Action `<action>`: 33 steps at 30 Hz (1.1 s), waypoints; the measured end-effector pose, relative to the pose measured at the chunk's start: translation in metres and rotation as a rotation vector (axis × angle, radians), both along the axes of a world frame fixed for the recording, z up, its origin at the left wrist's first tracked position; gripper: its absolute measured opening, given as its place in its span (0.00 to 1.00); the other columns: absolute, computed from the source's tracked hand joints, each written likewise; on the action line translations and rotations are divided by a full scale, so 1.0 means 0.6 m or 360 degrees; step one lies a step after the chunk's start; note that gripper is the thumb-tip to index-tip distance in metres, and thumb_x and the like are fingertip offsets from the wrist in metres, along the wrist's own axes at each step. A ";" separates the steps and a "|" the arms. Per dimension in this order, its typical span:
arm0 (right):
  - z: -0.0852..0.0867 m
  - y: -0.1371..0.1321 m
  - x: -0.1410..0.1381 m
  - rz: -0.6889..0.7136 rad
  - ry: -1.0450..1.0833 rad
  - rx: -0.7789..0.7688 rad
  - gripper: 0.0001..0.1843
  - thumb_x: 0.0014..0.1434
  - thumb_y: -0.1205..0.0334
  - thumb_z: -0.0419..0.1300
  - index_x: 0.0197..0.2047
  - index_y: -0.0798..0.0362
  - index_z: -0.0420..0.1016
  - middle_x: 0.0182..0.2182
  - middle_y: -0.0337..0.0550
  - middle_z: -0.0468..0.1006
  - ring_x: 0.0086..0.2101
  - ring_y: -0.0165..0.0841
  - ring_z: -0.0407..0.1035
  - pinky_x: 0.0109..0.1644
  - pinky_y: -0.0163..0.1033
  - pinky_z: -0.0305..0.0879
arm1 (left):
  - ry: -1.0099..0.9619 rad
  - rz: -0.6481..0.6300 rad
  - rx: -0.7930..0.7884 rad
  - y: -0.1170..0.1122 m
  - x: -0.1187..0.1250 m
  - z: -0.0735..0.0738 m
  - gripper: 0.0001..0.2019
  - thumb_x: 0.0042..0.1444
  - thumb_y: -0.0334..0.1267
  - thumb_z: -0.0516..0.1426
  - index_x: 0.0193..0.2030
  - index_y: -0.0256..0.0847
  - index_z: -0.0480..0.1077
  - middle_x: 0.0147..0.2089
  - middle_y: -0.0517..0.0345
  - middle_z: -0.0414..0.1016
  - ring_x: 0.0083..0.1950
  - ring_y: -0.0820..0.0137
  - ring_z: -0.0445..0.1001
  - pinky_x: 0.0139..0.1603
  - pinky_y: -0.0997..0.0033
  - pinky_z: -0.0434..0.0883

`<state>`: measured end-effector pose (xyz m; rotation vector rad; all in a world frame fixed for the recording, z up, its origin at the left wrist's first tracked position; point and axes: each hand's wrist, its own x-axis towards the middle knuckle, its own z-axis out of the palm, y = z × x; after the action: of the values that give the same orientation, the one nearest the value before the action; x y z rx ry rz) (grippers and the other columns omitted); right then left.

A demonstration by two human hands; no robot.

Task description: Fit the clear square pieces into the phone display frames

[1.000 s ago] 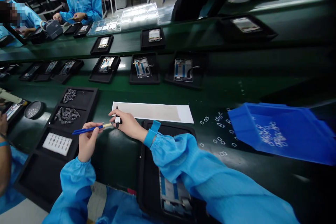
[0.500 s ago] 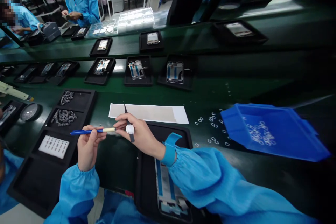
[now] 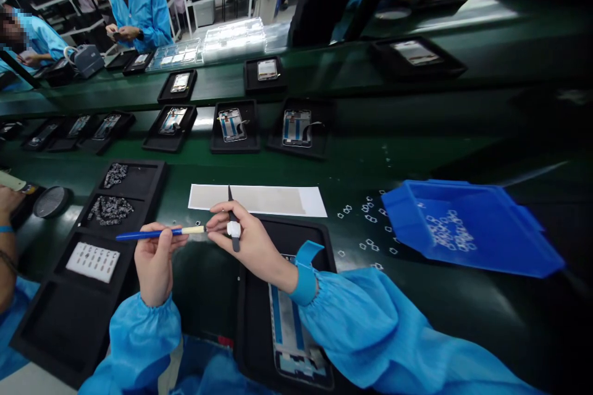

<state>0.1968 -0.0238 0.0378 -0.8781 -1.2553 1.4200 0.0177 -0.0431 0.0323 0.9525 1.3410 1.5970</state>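
The blue pen-shaped tool [image 3: 157, 233] lies level above the green table [image 3: 208, 284], in front of the person and just left of centre, its cream tip pointing right. The left hand [image 3: 155, 259] grips it near the middle, fingers curled closed around the shaft. The tip meets the fingertips of the right hand [image 3: 248, 241], which pinches black tweezers [image 3: 231, 216] between thumb and forefinger; the tweezers stand nearly upright, with a white band around them at the grip. Whether anything sits between the tip and the fingertips is too small to tell. The right wrist, with a blue strap [image 3: 303, 265], hangs over a black tray [image 3: 282, 228] that holds a phone frame [image 3: 291, 321]. Just beyond the hands lies a long pale paper strip [image 3: 259, 199]. To the left is a black compartment tray [image 3: 60, 315] with heaps of small dark parts [image 3: 110, 208] and a white sheet of parts [image 3: 91, 261]. To the right, loose white rings [image 3: 370, 219] dot the table beside a blue bin [image 3: 509, 247] holding more of them. Farther off, trays with phone frames [image 3: 234, 125] stand in a row, and a co-worker's hand [image 3: 9, 200] shows at the left edge.
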 end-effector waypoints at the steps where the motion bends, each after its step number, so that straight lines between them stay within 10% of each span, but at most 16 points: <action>1: 0.001 -0.002 0.000 -0.0034 -0.0024 0.0006 0.17 0.53 0.65 0.63 0.47 0.49 0.68 0.36 0.40 0.79 0.36 0.32 0.76 0.45 0.41 0.72 | 0.0047 0.0027 0.0049 -0.002 0.003 0.000 0.18 0.51 0.48 0.67 0.37 0.40 0.65 0.33 0.58 0.81 0.29 0.70 0.80 0.33 0.72 0.80; 11: 0.013 -0.012 -0.002 -0.0288 -0.0112 -0.0003 0.15 0.53 0.61 0.61 0.44 0.50 0.66 0.32 0.40 0.78 0.33 0.33 0.73 0.40 0.40 0.70 | 0.0350 0.0151 0.0455 -0.012 0.036 0.010 0.12 0.54 0.39 0.66 0.36 0.39 0.66 0.32 0.60 0.80 0.33 0.67 0.82 0.34 0.68 0.81; 20: 0.027 -0.032 0.046 -0.0360 -0.0023 0.0105 0.12 0.53 0.65 0.58 0.41 0.49 0.63 0.29 0.36 0.72 0.29 0.29 0.66 0.35 0.37 0.65 | -0.0240 -0.0139 -0.0163 0.008 0.078 0.026 0.24 0.41 0.50 0.71 0.34 0.40 0.65 0.29 0.61 0.79 0.24 0.72 0.79 0.27 0.78 0.77; 23: 0.031 -0.043 0.103 -0.0573 -0.0169 0.0167 0.10 0.55 0.64 0.58 0.41 0.49 0.63 0.30 0.37 0.73 0.30 0.31 0.70 0.36 0.37 0.67 | -0.0484 -0.0223 -0.0419 0.019 0.099 0.028 0.22 0.41 0.47 0.72 0.35 0.40 0.67 0.28 0.64 0.77 0.25 0.75 0.78 0.26 0.83 0.75; 27: 0.025 -0.064 0.248 -0.1400 -0.0830 0.0287 0.09 0.55 0.61 0.61 0.39 0.49 0.67 0.32 0.41 0.75 0.32 0.36 0.72 0.38 0.43 0.68 | -0.0567 -0.0280 -0.0625 0.030 0.122 0.025 0.17 0.46 0.41 0.71 0.36 0.39 0.69 0.26 0.66 0.76 0.24 0.77 0.77 0.25 0.86 0.74; 33: -0.014 -0.103 0.370 -0.1847 -0.1738 0.0327 0.08 0.59 0.66 0.58 0.43 0.51 0.73 0.35 0.49 0.79 0.36 0.44 0.72 0.41 0.49 0.64 | -0.0047 -0.0542 -0.0307 0.029 0.140 0.015 0.21 0.45 0.48 0.70 0.36 0.39 0.67 0.32 0.60 0.81 0.27 0.72 0.80 0.30 0.77 0.79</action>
<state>0.4185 -0.0858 0.0292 -1.9022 -1.1750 -0.1960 0.1020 -0.0260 0.0413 0.9744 1.2129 1.1983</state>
